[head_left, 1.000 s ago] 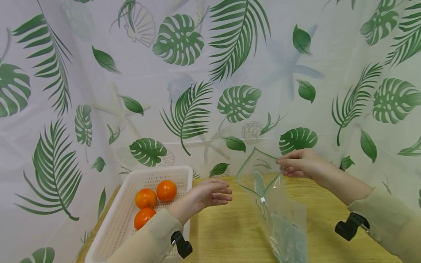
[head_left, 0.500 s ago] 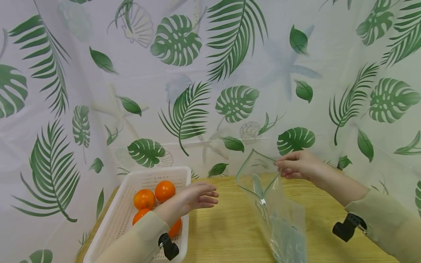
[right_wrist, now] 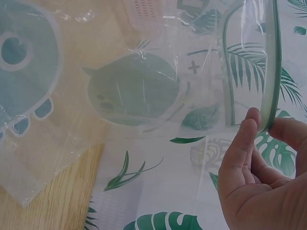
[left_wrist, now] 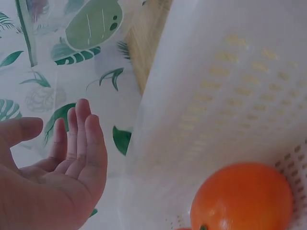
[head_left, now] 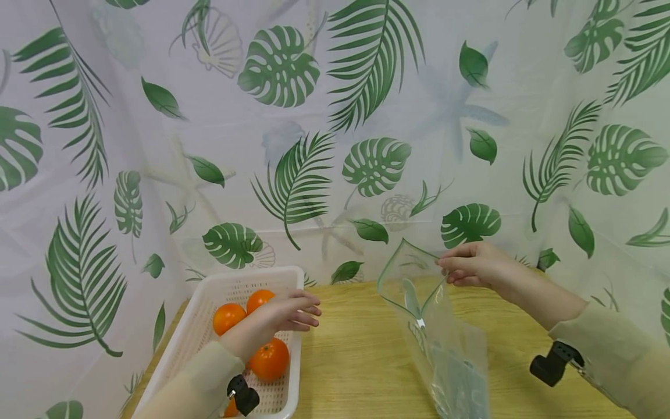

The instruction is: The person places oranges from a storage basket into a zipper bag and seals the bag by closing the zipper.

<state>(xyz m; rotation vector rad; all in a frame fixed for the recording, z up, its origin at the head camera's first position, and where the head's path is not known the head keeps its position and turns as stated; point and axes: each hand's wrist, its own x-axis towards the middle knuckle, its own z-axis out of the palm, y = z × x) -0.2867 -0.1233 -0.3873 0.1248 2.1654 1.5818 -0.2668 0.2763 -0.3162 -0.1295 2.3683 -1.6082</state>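
Note:
My right hand (head_left: 476, 266) pinches the green-edged rim of a clear zip bag (head_left: 458, 364) between thumb and fingers. The bag's mouth gapes, and its lower part hangs down past the bottom of the head view. In the right wrist view, fingertips (right_wrist: 250, 117) grip the rim at one corner, and printed cartoon shapes show on the bag. My left hand (head_left: 285, 314), fingers loosely extended and holding nothing, hovers over a white basket (head_left: 299, 326). Several round orange fruits lie in the basket; one orange fruit (head_left: 269, 359) shows beside my wrist, and my forearm hides others.
The basket stands at the left of a wooden table (head_left: 350, 355). Bare wood lies between basket and bag. A white curtain (head_left: 324, 192) printed with green leaves hangs behind the table and round its sides.
My left hand has moved left and slightly down, from beside the basket to above it, uncovering a fruit near the right wall. My right hand and the bag have hardly moved.

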